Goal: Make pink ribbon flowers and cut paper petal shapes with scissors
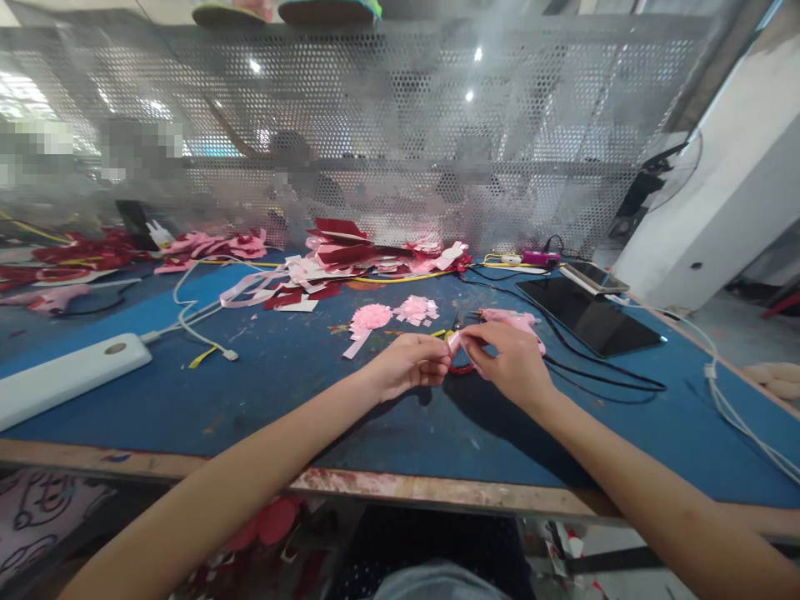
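Observation:
Between my two hands, above the blue tabletop, is a short piece of pink ribbon point(455, 341). My left hand point(409, 365) pinches its left end, fingers curled. My right hand point(509, 357) grips the other end between thumb and forefinger. Partly hidden behind the hands lie scissors point(461, 368) with red and yellow handles. A pink glue gun point(513, 317) rests just beyond my right hand. Past my left hand are a pink ribbon rosette point(371, 317) with a tail hanging from it and a second pink ribbon flower point(417, 310).
Ribbon and red paper pieces point(331, 262) are heaped along the perforated metal screen point(387, 125). To the right lie a black tablet point(591, 312), a phone point(595, 277) and looping black cables point(600, 379). A white power strip point(68, 379) and white cables are at the left.

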A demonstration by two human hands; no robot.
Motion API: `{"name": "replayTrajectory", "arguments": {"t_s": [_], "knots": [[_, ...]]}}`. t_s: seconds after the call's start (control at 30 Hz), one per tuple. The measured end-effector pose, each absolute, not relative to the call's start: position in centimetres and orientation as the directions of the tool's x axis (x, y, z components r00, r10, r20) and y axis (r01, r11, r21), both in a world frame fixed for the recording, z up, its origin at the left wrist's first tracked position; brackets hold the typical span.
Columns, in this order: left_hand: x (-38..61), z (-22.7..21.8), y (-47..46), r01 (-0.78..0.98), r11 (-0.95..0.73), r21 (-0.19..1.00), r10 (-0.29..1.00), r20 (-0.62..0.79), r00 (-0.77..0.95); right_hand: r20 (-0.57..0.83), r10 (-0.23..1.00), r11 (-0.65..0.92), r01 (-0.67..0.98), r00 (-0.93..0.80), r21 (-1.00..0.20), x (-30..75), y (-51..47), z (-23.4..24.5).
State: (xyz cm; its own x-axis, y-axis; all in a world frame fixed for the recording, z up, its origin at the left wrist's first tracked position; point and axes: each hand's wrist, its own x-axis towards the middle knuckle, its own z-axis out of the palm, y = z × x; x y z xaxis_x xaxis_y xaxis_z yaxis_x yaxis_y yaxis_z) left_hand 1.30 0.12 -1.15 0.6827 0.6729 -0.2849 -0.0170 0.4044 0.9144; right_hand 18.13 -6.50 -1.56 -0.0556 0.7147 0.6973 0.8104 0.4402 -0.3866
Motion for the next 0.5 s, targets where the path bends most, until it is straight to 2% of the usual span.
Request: {"name": "replayTrajectory", "arguments": {"t_s": [0.1,0.23,0.4,0.5], "knots": [[1.37,-0.92,0.0,-0.032,0.305,0.952,0.733,-0.213,0.646,0.617,0.787,0.421,0.728,0.005,-0.541,17.79,-6.72,-1.43],[1.42,-0.82,-0.01,-0.017,0.133,0.991,0.813,-0.099,0.574,0.46,0.881,0.317,0.581,0.112,-0.75,17.42,-6.82,-1.44],[1.38,-1.01,0.04,0.028,-0.052,0.998,0.834,0.028,0.551,0.368,0.918,0.256,0.486,0.149,-0.836,17.51,-6.6,-1.53],[1.26,-1.06,0.03,0.063,-0.217,0.974,0.829,0.15,0.539,0.343,0.927,0.248,0.441,0.15,-0.863,17.53,-6.5,-1.54]]}}
